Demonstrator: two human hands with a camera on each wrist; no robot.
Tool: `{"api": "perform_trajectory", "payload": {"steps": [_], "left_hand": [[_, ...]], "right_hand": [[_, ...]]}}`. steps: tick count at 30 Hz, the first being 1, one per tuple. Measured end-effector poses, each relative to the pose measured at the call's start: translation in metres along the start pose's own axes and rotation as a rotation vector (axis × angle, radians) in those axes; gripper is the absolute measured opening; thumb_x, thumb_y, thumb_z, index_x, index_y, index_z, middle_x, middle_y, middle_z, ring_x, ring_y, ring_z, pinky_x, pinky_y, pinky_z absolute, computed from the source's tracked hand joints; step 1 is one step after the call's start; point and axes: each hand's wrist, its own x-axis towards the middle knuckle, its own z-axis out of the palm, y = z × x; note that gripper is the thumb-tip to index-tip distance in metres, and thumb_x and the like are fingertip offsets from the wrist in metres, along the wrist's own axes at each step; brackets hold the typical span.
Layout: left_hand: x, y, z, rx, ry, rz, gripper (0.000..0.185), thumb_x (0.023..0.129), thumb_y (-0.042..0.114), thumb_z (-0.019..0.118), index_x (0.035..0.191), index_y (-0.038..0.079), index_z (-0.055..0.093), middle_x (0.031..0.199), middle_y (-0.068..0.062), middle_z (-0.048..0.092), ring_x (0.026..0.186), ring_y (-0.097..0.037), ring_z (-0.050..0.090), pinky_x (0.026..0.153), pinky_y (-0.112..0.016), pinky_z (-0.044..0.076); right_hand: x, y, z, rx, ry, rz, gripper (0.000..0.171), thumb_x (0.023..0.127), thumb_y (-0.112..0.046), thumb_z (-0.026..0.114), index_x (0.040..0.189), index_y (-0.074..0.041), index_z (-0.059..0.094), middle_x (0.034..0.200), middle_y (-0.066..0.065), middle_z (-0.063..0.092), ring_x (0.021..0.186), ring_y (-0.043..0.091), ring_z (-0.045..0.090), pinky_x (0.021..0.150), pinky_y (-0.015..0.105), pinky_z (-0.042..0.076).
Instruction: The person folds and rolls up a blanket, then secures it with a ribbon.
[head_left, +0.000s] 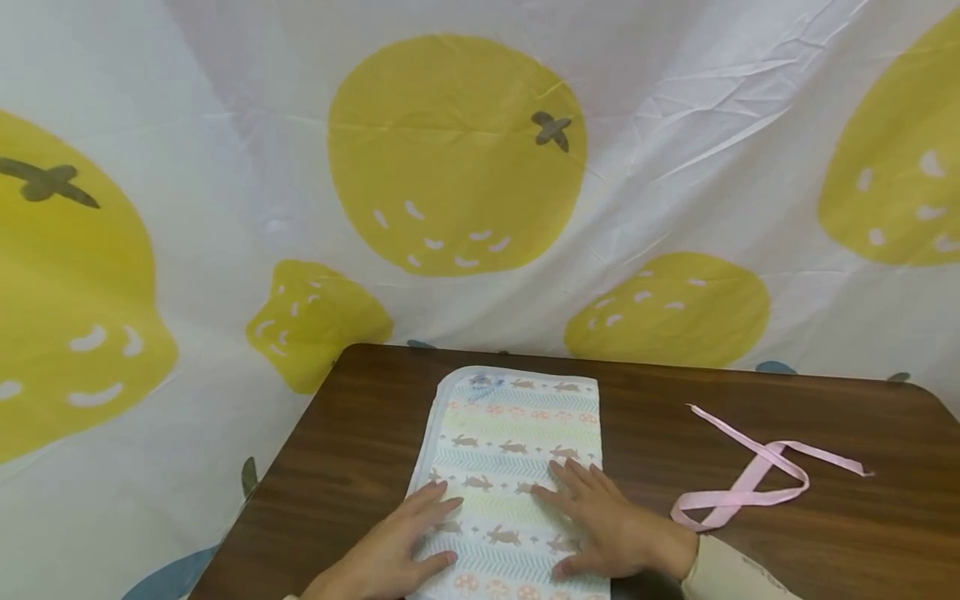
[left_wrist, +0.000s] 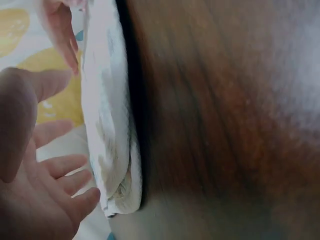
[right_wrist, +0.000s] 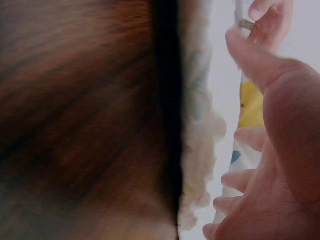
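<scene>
A lemon-print sheet (head_left: 225, 208) fills the upper frame of the head view, hanging behind a dark wooden bench (head_left: 360, 433) that takes up the lower half. On the bench, at lower centre, lies a folded cloth with rabbit print (head_left: 517, 425) — its long axis runs from the bottom edge of the frame up toward the sheet, so most of its length lies ahead of the fingertips. Both hands rest flat on its near end: the left hand (head_left: 397, 542) at the cloth's left edge, the right hand (head_left: 600, 525) at its right edge, about equally near. All the fingers are released, stretched nearly straight and lightly spread, pressing down on the fabric rather than grasping it — the 2 wrist views show open palms beside the cloth's folded edge. To the right, apart from the cloth, a pink ribbon (head_left: 750, 483) lies looped on the bench.
</scene>
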Motion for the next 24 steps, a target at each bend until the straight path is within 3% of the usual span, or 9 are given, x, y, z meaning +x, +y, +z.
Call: {"api": "perform_trajectory", "payload": {"steps": [4, 8, 17, 24], "left_hand": [[0.001, -0.001, 0.0, 0.039, -0.096, -0.009, 0.074, 0.089, 0.057, 0.065, 0.151, 0.026, 0.041, 0.162, -0.015, 0.023, 0.148, -0.038, 0.021, 0.109, -0.063, 0.031], [0.002, -0.001, 0.001, 0.06, -0.145, -0.003, 0.081, 0.085, 0.06, 0.068, 0.152, 0.025, 0.04, 0.163, -0.018, 0.017, 0.149, -0.042, 0.014, 0.108, -0.067, 0.028], [0.004, 0.003, 0.002, 0.072, -0.164, -0.03, 0.083, 0.084, 0.062, 0.067, 0.153, 0.026, 0.039, 0.164, -0.017, 0.016, 0.15, -0.041, 0.013, 0.108, -0.067, 0.028], [0.009, 0.008, 0.007, 0.089, -0.175, -0.047, 0.082, 0.084, 0.066, 0.064, 0.153, 0.03, 0.039, 0.164, -0.015, 0.017, 0.15, -0.039, 0.015, 0.109, -0.066, 0.028]], "right_hand": [[-0.004, -0.001, 0.004, -0.036, -0.07, 0.052, 0.114, 0.068, -0.066, 0.075, 0.156, -0.011, 0.028, 0.161, 0.029, 0.012, 0.146, 0.054, 0.008, 0.111, 0.073, 0.008], [-0.007, 0.0, 0.006, -0.071, -0.103, 0.054, 0.117, 0.067, -0.061, 0.079, 0.157, -0.011, 0.024, 0.161, 0.029, 0.01, 0.146, 0.053, 0.006, 0.112, 0.071, 0.008], [-0.012, 0.005, 0.007, -0.057, -0.118, 0.044, 0.118, 0.067, -0.062, 0.078, 0.157, -0.01, 0.023, 0.162, 0.028, 0.006, 0.147, 0.052, 0.002, 0.112, 0.071, 0.006], [-0.017, 0.01, 0.006, -0.11, -0.098, 0.036, 0.118, 0.064, -0.063, 0.08, 0.156, -0.01, 0.027, 0.161, 0.028, 0.011, 0.146, 0.052, 0.007, 0.113, 0.069, 0.01]]}}
